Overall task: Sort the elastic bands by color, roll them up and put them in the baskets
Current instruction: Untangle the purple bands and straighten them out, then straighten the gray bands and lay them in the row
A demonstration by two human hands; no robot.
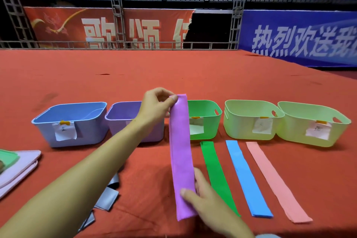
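Red cloth (135, 75); basket labels (65, 131) perhaps handwritten, purple basket (123, 114) half-hidden.

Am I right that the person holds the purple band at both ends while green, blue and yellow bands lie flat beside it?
Nearly. The head view shows the left hand and right hand holding the purple band, with green and blue bands beside it, but the third band is pink, not yellow.

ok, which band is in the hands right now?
The purple band. The left hand pinches its far end and the right hand holds its near end; the green, blue and pink bands lie untouched beside it.
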